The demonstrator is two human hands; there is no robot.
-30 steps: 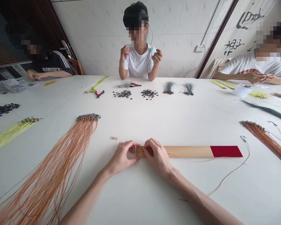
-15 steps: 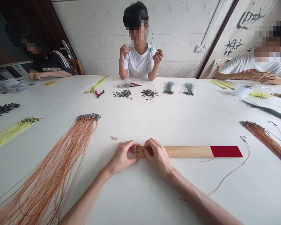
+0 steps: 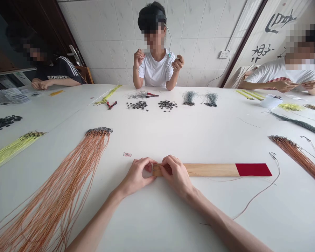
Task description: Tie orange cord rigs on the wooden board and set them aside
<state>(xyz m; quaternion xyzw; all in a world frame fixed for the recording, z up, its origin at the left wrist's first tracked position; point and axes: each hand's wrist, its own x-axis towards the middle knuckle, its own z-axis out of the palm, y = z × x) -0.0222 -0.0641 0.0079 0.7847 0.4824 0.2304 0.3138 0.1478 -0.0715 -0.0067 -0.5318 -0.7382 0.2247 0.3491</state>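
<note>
A flat wooden strip [image 3: 212, 169] with a dark red right end [image 3: 253, 169] lies crosswise in front of me. My left hand [image 3: 136, 176] grips its left end, thumb on the near edge and index finger on the far edge. On that end rests a small dark fish hook [image 3: 156, 168]. The fingers of my right hand [image 3: 177, 176] are pinched over the hook's right part and hide it, pressing close to the wood. From under my right hand a thin line [image 3: 225, 180] runs along the strip's near edge. Another hook [image 3: 273, 155] with a line lies past the red end.
Bundles of orange lines with hooks lie at left [image 3: 81, 164] and right [image 3: 299, 155]. A yellow-green bundle [image 3: 15, 148] is farther left. Across the table are pliers [image 3: 111, 105], black piles [image 3: 167, 104] and dark line bundles [image 3: 189, 98]. Three people sit around the table.
My hands and the strip stay put. The person at the right has shifted their hands slightly.
</note>
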